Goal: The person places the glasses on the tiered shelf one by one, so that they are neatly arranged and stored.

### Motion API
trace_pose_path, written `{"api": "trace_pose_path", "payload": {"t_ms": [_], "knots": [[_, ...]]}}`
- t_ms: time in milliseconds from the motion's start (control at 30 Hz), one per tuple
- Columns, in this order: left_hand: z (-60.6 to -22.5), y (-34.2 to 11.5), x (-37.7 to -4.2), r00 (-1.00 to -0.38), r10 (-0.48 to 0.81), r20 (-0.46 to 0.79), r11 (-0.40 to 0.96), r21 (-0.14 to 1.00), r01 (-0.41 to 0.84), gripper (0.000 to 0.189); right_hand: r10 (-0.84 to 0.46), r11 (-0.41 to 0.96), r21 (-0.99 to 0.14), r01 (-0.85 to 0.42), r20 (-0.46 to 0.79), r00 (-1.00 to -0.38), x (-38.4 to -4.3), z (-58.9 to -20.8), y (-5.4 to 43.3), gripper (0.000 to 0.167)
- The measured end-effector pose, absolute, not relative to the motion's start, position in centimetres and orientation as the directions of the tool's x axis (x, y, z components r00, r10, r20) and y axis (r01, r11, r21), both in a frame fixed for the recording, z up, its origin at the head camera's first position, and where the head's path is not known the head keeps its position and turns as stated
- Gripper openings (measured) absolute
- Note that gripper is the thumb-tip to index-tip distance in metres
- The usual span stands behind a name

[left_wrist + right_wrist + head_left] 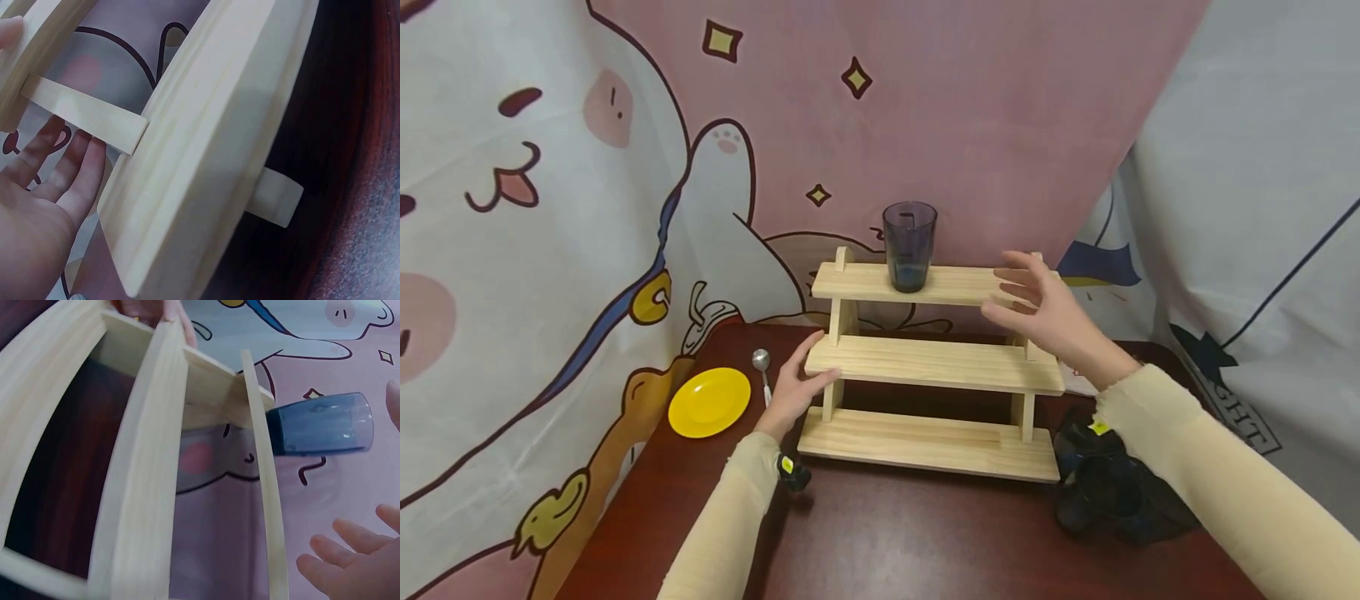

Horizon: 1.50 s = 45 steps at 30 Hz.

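A three-tier wooden display stand (925, 362) stands on the dark red table. My left hand (793, 387) holds the left end of its middle shelf, thumb at the front edge; in the left wrist view the fingers (90, 169) lie by the side upright. On the top shelf, left of its middle, stands a tinted, see-through glass (910, 250), upright. To the right of it my right hand (1033, 304) is raised before the top shelf's right end, fingers spread and holding nothing. The right wrist view shows the glass (322, 425) apart from that hand's fingers (350, 550).
Left of the stand lie a yellow plate (709, 402) and a small metal spoon (762, 362). Dark, glossy objects (1112, 487) are grouped at the right, partly behind my right sleeve. A printed cloth (985, 125) hangs close behind the stand and along both sides.
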<state>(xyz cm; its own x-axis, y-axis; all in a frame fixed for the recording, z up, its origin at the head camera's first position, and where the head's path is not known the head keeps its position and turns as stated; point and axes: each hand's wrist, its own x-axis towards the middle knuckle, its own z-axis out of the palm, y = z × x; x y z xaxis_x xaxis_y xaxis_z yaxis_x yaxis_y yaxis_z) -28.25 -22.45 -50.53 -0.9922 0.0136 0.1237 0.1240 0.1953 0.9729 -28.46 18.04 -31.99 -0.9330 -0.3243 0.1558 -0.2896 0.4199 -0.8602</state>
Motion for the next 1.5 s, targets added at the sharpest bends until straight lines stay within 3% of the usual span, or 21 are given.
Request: {"api": "trace_pose_path", "payload": {"t_ms": [467,767,1067,1333,1500], "knots": [[-50.6,-22.4,-28.3,-0.994,0.005,0.108,0.181,0.978,0.107,0.076,-0.282,0.627,-0.672,-0.395,0.277,-0.919,-22.3,-34.3,26.2,0.094],[-50.8,-22.4,-28.3,-0.994,0.001,0.106,0.159,0.982,0.105,0.075,-0.172,0.694,-0.620,-0.367,0.351,-0.920,-18.2,-37.7,31.2,0.096],[-50.8,-22.2,-28.1,-0.995,0.003,0.100,0.155,0.983,0.099,0.078,-0.016,0.788,-0.567,-0.241,0.371,-0.928,-13.5,-42.3,33.9,0.101],[-50.5,-22.1,-27.9,-0.995,0.009,0.097,0.133,0.986,0.097,0.078,0.154,0.825,-0.565,-0.016,0.252,-0.955,-10.9,-45.7,35.0,0.105],[-50.4,-22.0,-28.1,-0.993,0.019,0.112,0.153,0.982,0.114,0.076,0.297,0.755,-0.643,0.131,0.156,-0.942,-10.1,-47.9,34.6,0.113]]}}
